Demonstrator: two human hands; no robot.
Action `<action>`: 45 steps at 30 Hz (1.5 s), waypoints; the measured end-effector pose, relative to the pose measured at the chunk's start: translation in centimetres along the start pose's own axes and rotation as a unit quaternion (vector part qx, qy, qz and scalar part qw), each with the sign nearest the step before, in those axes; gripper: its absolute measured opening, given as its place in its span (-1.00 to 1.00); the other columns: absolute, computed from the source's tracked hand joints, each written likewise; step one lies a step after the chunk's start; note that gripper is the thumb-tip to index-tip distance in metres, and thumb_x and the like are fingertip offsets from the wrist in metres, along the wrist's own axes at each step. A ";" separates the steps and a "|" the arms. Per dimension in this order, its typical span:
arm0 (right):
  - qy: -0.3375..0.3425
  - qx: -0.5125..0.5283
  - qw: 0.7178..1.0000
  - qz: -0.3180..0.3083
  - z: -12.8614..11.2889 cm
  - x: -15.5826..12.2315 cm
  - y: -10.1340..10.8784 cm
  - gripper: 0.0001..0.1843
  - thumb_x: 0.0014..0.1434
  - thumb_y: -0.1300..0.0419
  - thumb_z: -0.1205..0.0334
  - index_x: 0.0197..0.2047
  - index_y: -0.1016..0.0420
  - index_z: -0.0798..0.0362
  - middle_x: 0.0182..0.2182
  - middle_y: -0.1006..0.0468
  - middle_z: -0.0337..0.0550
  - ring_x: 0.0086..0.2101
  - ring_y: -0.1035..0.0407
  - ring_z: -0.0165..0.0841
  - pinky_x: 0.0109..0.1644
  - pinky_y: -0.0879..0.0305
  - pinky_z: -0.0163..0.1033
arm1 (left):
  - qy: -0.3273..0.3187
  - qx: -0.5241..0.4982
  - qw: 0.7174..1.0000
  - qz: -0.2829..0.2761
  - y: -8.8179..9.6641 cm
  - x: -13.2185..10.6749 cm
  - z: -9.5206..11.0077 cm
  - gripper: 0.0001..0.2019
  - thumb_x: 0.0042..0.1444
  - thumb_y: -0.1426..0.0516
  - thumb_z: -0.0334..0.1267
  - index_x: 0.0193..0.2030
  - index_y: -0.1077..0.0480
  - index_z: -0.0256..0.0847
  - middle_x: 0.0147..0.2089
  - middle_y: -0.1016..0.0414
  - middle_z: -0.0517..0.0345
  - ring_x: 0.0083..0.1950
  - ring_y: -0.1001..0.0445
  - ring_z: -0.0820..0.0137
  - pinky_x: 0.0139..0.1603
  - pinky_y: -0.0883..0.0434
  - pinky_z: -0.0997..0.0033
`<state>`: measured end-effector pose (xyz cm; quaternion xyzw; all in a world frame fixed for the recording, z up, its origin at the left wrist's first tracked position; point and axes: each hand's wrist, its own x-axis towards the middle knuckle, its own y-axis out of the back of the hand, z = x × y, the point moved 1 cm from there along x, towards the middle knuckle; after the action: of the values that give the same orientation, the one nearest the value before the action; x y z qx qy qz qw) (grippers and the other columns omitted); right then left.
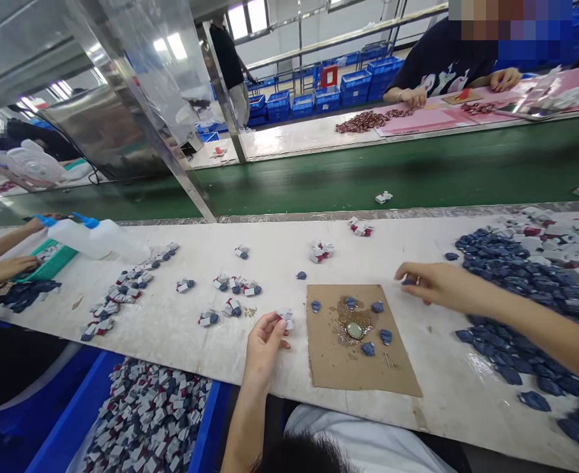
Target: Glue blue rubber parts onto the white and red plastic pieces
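Observation:
My left hand [264, 341] is closed, pinching a small white-and-grey plastic piece [286, 320] just left of a brown cardboard sheet [333, 371]. Over the table right of the cardboard, my right hand [430, 284] has its fingertips closed on a small dark blue piece [408, 282], partly hidden by the fingers. Several dark blue pieces [385, 337] lie on the cardboard around a wet patch with a shiny round blob [354, 330]. A few thin pins [389, 360] rest near its lower right. Tiny brass-coloured bits [250, 312] are on the table to the left.
A large heap of dark blue pieces [501, 282] spreads on the right, white-and-red pieces [560, 240] behind it. Joined pieces [237, 284] sit at left. A blue bin [211, 414] stands below the edge, white bottles [117, 240] at back left. Co-workers' hands [16, 266] are at far left and across the green belt [309, 184].

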<state>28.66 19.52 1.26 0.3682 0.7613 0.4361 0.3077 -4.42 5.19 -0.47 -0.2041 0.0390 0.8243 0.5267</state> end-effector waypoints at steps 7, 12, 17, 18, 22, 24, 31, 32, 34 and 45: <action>0.074 0.096 0.991 0.057 -8.3 -1.7 -5.6 -0.72 0.32 -0.02 0.01 -0.28 -0.44 -0.04 -0.39 -0.62 -0.19 -0.47 -0.50 -0.29 -0.43 -0.38 -0.25 | 0.036 -0.015 0.996 -0.075 -1.9 -1.6 -0.7 -0.53 -0.19 -0.40 0.00 -0.19 -0.54 -0.28 -0.25 -0.60 -0.01 -0.29 -0.51 0.38 -0.45 -0.45 0.53; 0.096 0.100 0.982 0.127 -9.2 -1.8 -7.7 -0.65 0.39 0.10 0.05 -0.12 -0.47 -0.05 -0.24 -0.61 -0.08 -0.28 -0.54 -0.21 -0.23 -0.47 -0.13 | 0.090 -0.084 0.987 -0.106 -3.0 -2.6 -0.3 -0.53 -0.27 -0.45 -0.05 -0.22 -0.55 -0.26 -0.25 -0.60 0.04 -0.29 -0.51 0.42 -0.40 -0.47 0.56; 0.115 0.084 0.980 0.142 -9.2 -2.5 -8.0 -0.63 0.41 0.18 0.17 0.10 -0.36 -0.06 -0.12 -0.59 -0.05 -0.21 -0.54 -0.23 -0.21 -0.48 -0.15 | 0.098 -0.111 0.985 -0.089 -3.4 -3.0 0.1 -0.55 -0.28 -0.46 -0.09 -0.25 -0.54 -0.27 -0.28 -0.58 0.07 -0.31 -0.51 0.46 -0.39 -0.49 0.58; 0.113 0.075 0.981 0.139 -9.2 -2.7 -8.0 -0.66 0.40 0.16 0.17 0.05 -0.36 -0.04 -0.13 -0.59 -0.04 -0.23 -0.54 -0.22 -0.26 -0.47 -0.16 | 0.097 -0.112 0.985 -0.086 -3.3 -3.0 0.1 -0.55 -0.28 -0.47 -0.10 -0.25 -0.54 -0.27 -0.28 -0.58 0.07 -0.31 -0.51 0.46 -0.39 -0.49 0.58; 0.106 0.042 0.988 0.108 -9.5 -3.0 -8.0 -0.76 0.36 0.11 0.17 -0.29 -0.30 -0.03 -0.40 -0.56 -0.12 -0.47 -0.48 -0.23 -0.50 -0.27 -0.24 | 0.096 -0.112 0.986 -0.083 -3.3 -2.9 -0.1 -0.54 -0.31 -0.47 -0.10 -0.27 -0.53 -0.28 -0.30 -0.59 0.09 -0.32 -0.51 0.47 -0.40 -0.49 0.58; 0.106 0.039 0.989 0.091 -9.8 -2.7 -7.9 -0.75 0.33 0.11 0.21 -0.39 -0.21 -0.04 -0.52 -0.47 -0.18 -0.56 -0.39 -0.27 -0.55 -0.15 -0.27 | 0.097 -0.111 0.986 -0.083 -3.3 -2.9 -0.2 -0.56 -0.31 -0.48 -0.11 -0.29 -0.52 -0.27 -0.32 -0.59 0.11 -0.32 -0.52 0.48 -0.39 -0.49 0.58; 0.100 0.131 0.985 0.052 -11.4 -2.5 -5.3 -0.82 0.32 0.07 0.16 -0.31 -0.24 -0.04 -0.52 -0.47 -0.22 -0.55 -0.38 -0.32 -0.50 -0.25 -0.28 | 0.091 -0.111 0.985 -0.095 -3.7 -3.4 0.4 -0.59 -0.30 -0.48 -0.14 -0.34 -0.49 -0.29 -0.35 -0.60 0.11 -0.32 -0.54 0.46 -0.37 -0.48 0.58; 0.084 0.175 0.979 0.056 -11.8 -2.8 -4.7 -0.81 0.34 0.05 0.11 -0.27 -0.27 -0.03 -0.51 -0.47 -0.22 -0.54 -0.39 -0.33 -0.49 -0.28 -0.29 | 0.090 -0.112 0.985 -0.096 -3.8 -3.5 0.5 -0.59 -0.31 -0.48 -0.15 -0.34 -0.49 -0.29 -0.35 -0.60 0.11 -0.32 -0.54 0.46 -0.37 -0.48 0.58; 0.051 0.281 0.956 0.069 -12.8 -3.4 -3.6 -0.77 0.31 -0.03 0.00 -0.24 -0.32 -0.03 -0.50 -0.46 -0.23 -0.52 -0.40 -0.34 -0.49 -0.31 -0.31 | 0.088 -0.114 0.985 -0.099 -3.9 -3.8 0.7 -0.58 -0.31 -0.48 -0.17 -0.34 -0.47 -0.28 -0.35 -0.60 0.12 -0.33 -0.54 0.46 -0.37 -0.48 0.56; 0.028 0.426 0.904 0.012 -15.2 -4.9 -2.8 -0.78 0.28 -0.13 0.02 -0.26 -0.39 -0.01 -0.46 -0.45 -0.23 -0.48 -0.35 -0.39 -0.45 -0.24 -0.34 | 0.031 -0.150 0.971 -0.182 -4.9 -4.9 1.8 -0.72 -0.19 -0.45 -0.29 -0.38 -0.48 -0.27 -0.44 -0.62 0.22 -0.42 -0.54 0.56 -0.36 -0.49 0.64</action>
<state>18.49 7.88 6.06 0.4608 0.8784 0.0845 0.0945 1.15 3.71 3.74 -0.3099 -0.1066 0.7046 0.6294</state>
